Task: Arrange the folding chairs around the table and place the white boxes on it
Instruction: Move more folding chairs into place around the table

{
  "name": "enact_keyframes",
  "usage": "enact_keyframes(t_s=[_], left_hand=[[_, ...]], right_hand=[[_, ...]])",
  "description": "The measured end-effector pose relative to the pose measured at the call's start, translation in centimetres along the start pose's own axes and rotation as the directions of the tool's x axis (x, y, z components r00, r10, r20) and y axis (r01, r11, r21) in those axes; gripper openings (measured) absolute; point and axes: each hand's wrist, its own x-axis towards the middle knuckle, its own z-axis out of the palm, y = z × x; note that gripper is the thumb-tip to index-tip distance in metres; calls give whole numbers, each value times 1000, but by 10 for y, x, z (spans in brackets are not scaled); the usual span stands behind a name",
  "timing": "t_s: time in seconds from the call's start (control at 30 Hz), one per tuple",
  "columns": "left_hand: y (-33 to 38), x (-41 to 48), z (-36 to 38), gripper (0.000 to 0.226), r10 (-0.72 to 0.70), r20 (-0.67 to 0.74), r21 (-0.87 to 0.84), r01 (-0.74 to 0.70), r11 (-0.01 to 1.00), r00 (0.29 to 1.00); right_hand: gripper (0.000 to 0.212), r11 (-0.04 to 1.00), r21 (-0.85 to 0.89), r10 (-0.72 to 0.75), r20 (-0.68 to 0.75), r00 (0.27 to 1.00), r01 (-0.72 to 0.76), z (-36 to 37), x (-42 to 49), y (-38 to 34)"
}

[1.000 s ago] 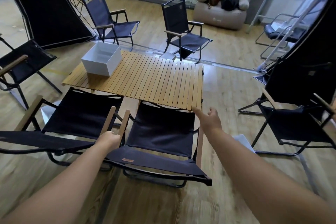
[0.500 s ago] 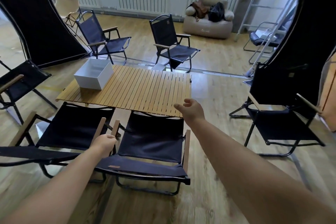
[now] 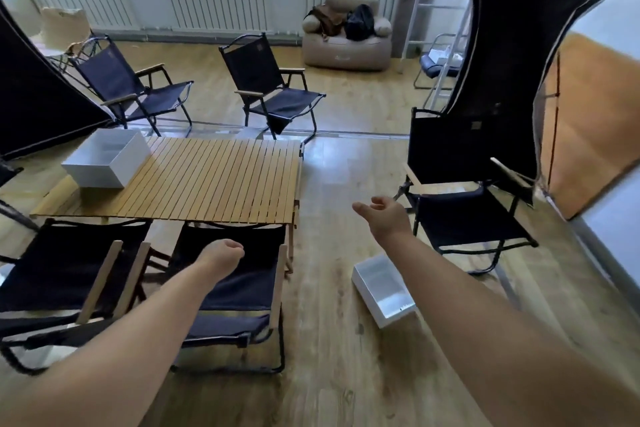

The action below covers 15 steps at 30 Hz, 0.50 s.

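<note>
Right hand (image 3: pixel 384 215) is hanging in the air right of centre, fingers loosely curled and thumb sticking out to the left, holding nothing. Left hand (image 3: pixel 223 253) is hovering over the black fabric of the near-centre chair (image 3: pixel 258 274) with its fingers tucked under; nothing is showing in its grasp, and I cannot tell whether it is touching the cloth.

The table (image 3: pixel 214 180) is standing left of centre, its long axis running left to right across the frame and its pale wooden slats running from the near edge to the far edge. One white box (image 3: pixel 97 177), open-topped, is sitting on the table's far left corner, turned slightly askew to the slats. A second white box (image 3: pixel 381 288), also open-topped, is lying on the floor (image 3: pixel 346 357) below the right hand, its long axis running from upper left to lower right.

The near-centre chair and the near-left chair (image 3: pixel 69 263) are standing side by side against the table's near long edge. The right chair (image 3: pixel 467 222) is standing apart from the table's right end, seat pointing toward the bottom of the frame. Two far chairs (image 3: pixel 249 62) are standing beyond the table, seats angling to the lower right. All are black fabric with wooden armrests.
</note>
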Motion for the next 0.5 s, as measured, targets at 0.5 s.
enact_keyframes(t_s=[0.5], left_hand=[[231, -7, 220, 31, 202, 226, -2, -207, 978, 953]], right_hand=[[61, 972, -6, 222, -292, 930, -233, -285, 48, 139]])
